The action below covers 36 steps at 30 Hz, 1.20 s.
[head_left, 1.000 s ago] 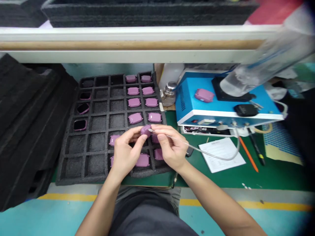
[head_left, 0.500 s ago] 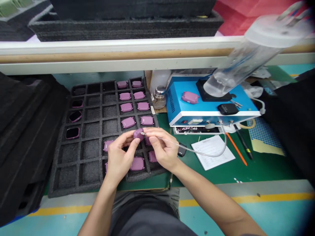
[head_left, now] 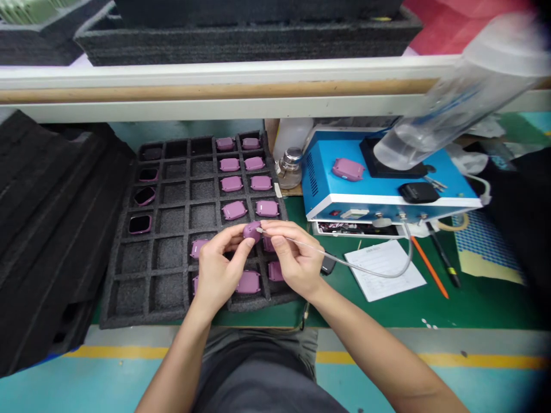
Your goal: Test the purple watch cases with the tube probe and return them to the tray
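Observation:
My left hand (head_left: 219, 269) pinches a rounded purple watch-like case (head_left: 252, 230) between thumb and fingers, above the lower cells of a black foam tray (head_left: 129, 292). My right hand (head_left: 293, 258) pinches a thin metal-tipped tube (head_left: 297, 244), and its tip meets the side of the case. The tube curves right toward a blue bench instrument (head_left: 321, 183). Several more purple cases (head_left: 235, 210) sit in the tray's cells, and a few dark-faced ones (head_left: 140, 224) lie in the left column. My hands hide some lower cells.
A purple case (head_left: 348, 169) and a black case (head_left: 418, 193) rest on the instrument, under a blurred transparent cylinder (head_left: 447, 109). A glass jar (head_left: 289, 168) stands at its left. A paper sheet (head_left: 383, 269) and pens lie on the green mat (head_left: 482, 310). Foam trays fill the shelf above.
The whole view has shifted slightly as my head moved. My hands keep the same pinch on the case and tube, and the tube tip stays at the case.

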Each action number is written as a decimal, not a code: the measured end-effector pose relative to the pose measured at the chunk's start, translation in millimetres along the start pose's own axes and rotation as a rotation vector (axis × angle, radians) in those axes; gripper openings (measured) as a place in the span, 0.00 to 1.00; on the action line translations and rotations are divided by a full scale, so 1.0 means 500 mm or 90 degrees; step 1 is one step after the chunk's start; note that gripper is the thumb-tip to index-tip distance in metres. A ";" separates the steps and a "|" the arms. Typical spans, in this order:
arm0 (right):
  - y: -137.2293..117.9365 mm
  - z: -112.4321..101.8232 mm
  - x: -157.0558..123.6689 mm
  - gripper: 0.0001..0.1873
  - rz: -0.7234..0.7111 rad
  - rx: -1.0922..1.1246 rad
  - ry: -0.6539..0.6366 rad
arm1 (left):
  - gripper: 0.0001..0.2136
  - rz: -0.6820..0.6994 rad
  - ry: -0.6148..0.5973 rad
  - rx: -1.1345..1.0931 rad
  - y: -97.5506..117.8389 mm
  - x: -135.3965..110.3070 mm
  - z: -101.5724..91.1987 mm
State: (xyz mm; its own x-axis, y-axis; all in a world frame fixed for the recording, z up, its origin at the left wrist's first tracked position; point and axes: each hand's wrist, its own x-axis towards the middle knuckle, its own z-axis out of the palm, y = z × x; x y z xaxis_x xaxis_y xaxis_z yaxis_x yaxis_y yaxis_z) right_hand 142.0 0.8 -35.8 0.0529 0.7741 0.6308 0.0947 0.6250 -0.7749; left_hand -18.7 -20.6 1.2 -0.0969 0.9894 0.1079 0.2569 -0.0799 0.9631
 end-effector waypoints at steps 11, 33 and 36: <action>-0.001 0.001 -0.001 0.08 0.006 -0.023 0.004 | 0.12 -0.008 0.004 0.004 0.000 -0.003 -0.001; -0.002 0.000 0.006 0.08 -0.002 -0.026 -0.002 | 0.12 -0.006 0.007 -0.009 0.002 0.002 0.000; -0.002 0.000 0.006 0.08 -0.002 -0.025 0.000 | 0.12 -0.007 0.010 -0.008 0.002 0.002 0.001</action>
State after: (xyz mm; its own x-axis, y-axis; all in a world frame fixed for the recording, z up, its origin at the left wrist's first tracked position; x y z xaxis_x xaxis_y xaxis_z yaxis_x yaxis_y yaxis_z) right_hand 142.2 2.6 -33.2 0.0520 0.7718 0.6338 0.1344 0.6235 -0.7702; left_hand -18.2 -19.7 2.4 -0.1143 0.9883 0.1015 0.2435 -0.0711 0.9673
